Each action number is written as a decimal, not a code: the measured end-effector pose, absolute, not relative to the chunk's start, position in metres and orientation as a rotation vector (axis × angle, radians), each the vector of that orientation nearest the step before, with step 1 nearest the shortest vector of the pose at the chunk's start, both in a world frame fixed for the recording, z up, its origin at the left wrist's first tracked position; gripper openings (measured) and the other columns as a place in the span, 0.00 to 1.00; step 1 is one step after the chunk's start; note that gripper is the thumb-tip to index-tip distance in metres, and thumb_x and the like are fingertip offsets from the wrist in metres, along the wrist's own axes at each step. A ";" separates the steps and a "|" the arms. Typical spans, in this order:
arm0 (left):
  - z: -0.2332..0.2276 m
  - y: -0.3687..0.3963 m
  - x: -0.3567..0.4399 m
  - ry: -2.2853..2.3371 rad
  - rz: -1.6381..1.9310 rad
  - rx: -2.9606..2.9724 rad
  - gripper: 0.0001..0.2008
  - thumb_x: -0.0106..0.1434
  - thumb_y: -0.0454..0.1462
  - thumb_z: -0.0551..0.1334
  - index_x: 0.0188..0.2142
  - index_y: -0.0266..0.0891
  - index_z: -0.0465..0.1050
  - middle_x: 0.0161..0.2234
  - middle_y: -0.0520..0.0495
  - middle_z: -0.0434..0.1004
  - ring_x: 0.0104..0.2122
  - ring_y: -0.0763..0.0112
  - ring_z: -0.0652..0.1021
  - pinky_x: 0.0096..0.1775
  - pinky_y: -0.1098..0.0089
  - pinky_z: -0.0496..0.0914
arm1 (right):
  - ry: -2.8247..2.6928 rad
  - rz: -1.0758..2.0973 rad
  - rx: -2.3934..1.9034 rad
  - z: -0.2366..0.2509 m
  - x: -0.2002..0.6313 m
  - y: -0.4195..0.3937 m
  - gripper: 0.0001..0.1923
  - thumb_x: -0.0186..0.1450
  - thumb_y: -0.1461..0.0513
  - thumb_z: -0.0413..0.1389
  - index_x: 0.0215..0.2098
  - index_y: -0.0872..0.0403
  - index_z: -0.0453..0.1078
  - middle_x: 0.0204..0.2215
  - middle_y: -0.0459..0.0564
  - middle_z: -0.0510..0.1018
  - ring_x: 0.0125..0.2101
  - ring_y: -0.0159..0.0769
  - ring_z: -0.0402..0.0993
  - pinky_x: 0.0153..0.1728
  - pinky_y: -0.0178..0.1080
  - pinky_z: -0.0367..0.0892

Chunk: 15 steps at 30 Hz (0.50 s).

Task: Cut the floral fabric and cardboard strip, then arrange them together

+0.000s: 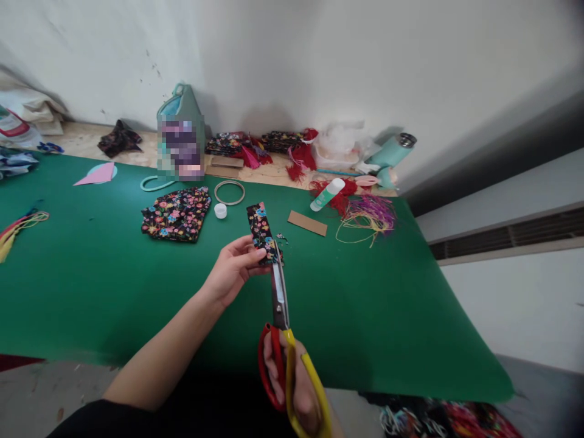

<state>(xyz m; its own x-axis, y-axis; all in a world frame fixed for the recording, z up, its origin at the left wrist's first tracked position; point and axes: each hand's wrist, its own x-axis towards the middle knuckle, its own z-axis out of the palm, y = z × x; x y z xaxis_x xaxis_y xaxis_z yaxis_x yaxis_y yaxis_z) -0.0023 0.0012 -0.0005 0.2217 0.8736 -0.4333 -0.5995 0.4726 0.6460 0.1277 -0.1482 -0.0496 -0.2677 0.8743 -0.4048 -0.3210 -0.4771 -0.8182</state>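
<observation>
Scissors [278,309] with shiny metal blades [279,285] and glossy plastic-looking handles [291,365], matt cloth strip [259,224], smooth tabletop [365,298].

The cloth strip [259,226] shows me, remotely, multicoloured flowers on black — scissors [278,307] red and yellow at the handles — table cover [387,304] green.

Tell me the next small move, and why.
Probably a small snip along the right edge of the floral fabric strip: the left hand pinches it, and the scissors in the right hand have their blades at that edge.
</observation>
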 end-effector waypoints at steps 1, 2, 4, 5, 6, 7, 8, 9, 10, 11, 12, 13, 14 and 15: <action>-0.001 0.002 -0.002 0.854 1.042 0.373 0.14 0.45 0.31 0.72 0.32 0.36 0.74 0.28 0.49 0.80 0.27 0.69 0.80 0.31 0.71 0.74 | -0.768 1.861 -1.095 -0.051 0.127 -0.150 0.41 0.34 0.29 0.58 0.31 0.51 0.62 0.18 0.37 0.60 0.13 0.23 0.50 0.11 0.30 0.50; -0.001 0.002 -0.002 0.850 1.031 0.364 0.12 0.46 0.32 0.72 0.31 0.35 0.74 0.28 0.48 0.80 0.27 0.70 0.80 0.31 0.71 0.74 | -0.762 1.857 -1.073 -0.052 0.126 -0.152 0.42 0.36 0.28 0.55 0.32 0.51 0.62 0.19 0.37 0.61 0.13 0.22 0.50 0.10 0.30 0.50; -0.001 0.003 -0.003 0.849 1.026 0.335 0.09 0.48 0.33 0.71 0.29 0.34 0.74 0.28 0.47 0.80 0.26 0.70 0.80 0.30 0.71 0.75 | -0.754 1.833 -1.049 -0.054 0.125 -0.155 0.43 0.37 0.27 0.53 0.34 0.51 0.62 0.21 0.39 0.63 0.13 0.22 0.52 0.12 0.30 0.53; -0.001 0.003 -0.003 0.852 1.029 0.321 0.09 0.48 0.33 0.71 0.28 0.34 0.74 0.27 0.47 0.80 0.25 0.70 0.80 0.30 0.70 0.75 | -0.757 1.818 -1.047 -0.054 0.126 -0.156 0.44 0.37 0.27 0.53 0.35 0.51 0.62 0.22 0.40 0.64 0.14 0.22 0.54 0.12 0.30 0.55; -0.001 0.004 -0.003 0.857 1.032 0.313 0.08 0.48 0.32 0.71 0.28 0.34 0.74 0.27 0.47 0.80 0.25 0.70 0.80 0.30 0.70 0.75 | -0.763 1.810 -1.044 -0.054 0.126 -0.157 0.44 0.38 0.27 0.53 0.35 0.52 0.62 0.23 0.40 0.65 0.15 0.22 0.55 0.13 0.30 0.57; -0.002 0.004 -0.003 0.866 1.032 0.314 0.08 0.47 0.32 0.71 0.28 0.34 0.75 0.27 0.47 0.80 0.25 0.70 0.79 0.30 0.70 0.75 | -0.769 1.806 -1.037 -0.054 0.126 -0.157 0.44 0.38 0.27 0.52 0.36 0.52 0.62 0.24 0.40 0.65 0.15 0.22 0.55 0.14 0.30 0.57; -0.002 0.003 -0.003 0.878 1.026 0.323 0.08 0.47 0.32 0.71 0.28 0.34 0.75 0.27 0.47 0.80 0.25 0.70 0.79 0.30 0.71 0.74 | -0.778 1.812 -1.023 -0.054 0.125 -0.157 0.44 0.39 0.27 0.52 0.36 0.52 0.62 0.25 0.41 0.65 0.15 0.22 0.56 0.14 0.30 0.58; -0.003 0.003 -0.003 0.892 1.015 0.337 0.09 0.46 0.32 0.71 0.28 0.33 0.76 0.27 0.47 0.80 0.25 0.71 0.78 0.28 0.72 0.74 | -0.782 1.816 -1.006 -0.054 0.125 -0.156 0.45 0.39 0.27 0.52 0.37 0.52 0.62 0.25 0.40 0.65 0.15 0.22 0.55 0.14 0.30 0.57; -0.003 0.003 -0.003 0.904 1.002 0.356 0.09 0.46 0.33 0.72 0.28 0.33 0.76 0.27 0.47 0.80 0.25 0.72 0.78 0.27 0.73 0.73 | -0.779 1.821 -0.992 -0.055 0.124 -0.155 0.45 0.38 0.27 0.52 0.37 0.52 0.62 0.25 0.40 0.64 0.15 0.21 0.54 0.13 0.29 0.56; -0.004 0.002 -0.004 0.912 0.989 0.377 0.10 0.46 0.33 0.72 0.28 0.33 0.77 0.27 0.47 0.80 0.25 0.73 0.77 0.26 0.75 0.71 | -0.771 1.822 -0.978 -0.055 0.123 -0.154 0.46 0.37 0.26 0.52 0.38 0.52 0.62 0.24 0.39 0.63 0.14 0.20 0.53 0.13 0.29 0.54; -0.005 0.002 -0.004 0.915 0.977 0.400 0.10 0.45 0.34 0.73 0.29 0.33 0.78 0.28 0.46 0.80 0.25 0.74 0.77 0.25 0.75 0.70 | -0.766 1.825 -0.961 -0.055 0.122 -0.153 0.47 0.36 0.26 0.52 0.38 0.52 0.62 0.24 0.38 0.62 0.14 0.20 0.51 0.12 0.29 0.53; -0.006 0.002 -0.004 0.915 0.970 0.423 0.11 0.45 0.35 0.73 0.29 0.33 0.78 0.28 0.46 0.80 0.24 0.74 0.76 0.24 0.76 0.70 | -0.765 1.826 -0.953 -0.055 0.121 -0.152 0.47 0.36 0.26 0.53 0.38 0.52 0.62 0.24 0.38 0.61 0.14 0.20 0.51 0.12 0.29 0.52; -0.007 0.001 -0.004 0.916 0.969 0.446 0.11 0.45 0.36 0.73 0.29 0.33 0.79 0.27 0.46 0.79 0.23 0.75 0.75 0.24 0.76 0.69 | -0.768 1.821 -0.961 -0.055 0.121 -0.151 0.47 0.36 0.27 0.53 0.39 0.52 0.62 0.23 0.38 0.61 0.14 0.20 0.50 0.12 0.29 0.52; -0.007 0.001 -0.004 0.919 0.971 0.471 0.11 0.45 0.37 0.73 0.28 0.33 0.79 0.26 0.47 0.79 0.22 0.77 0.74 0.24 0.77 0.68 | -0.780 1.817 -0.982 -0.055 0.122 -0.150 0.46 0.37 0.27 0.53 0.39 0.51 0.62 0.23 0.38 0.61 0.14 0.21 0.51 0.12 0.29 0.52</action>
<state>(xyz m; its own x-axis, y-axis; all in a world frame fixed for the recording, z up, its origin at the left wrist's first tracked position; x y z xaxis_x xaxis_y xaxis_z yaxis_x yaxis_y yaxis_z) -0.0040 0.0009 -0.0070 0.2467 0.8594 -0.4479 -0.4945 0.5091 0.7045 0.1217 -0.1503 -0.0547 -0.2792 0.9123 -0.2997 -0.4109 -0.3956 -0.8214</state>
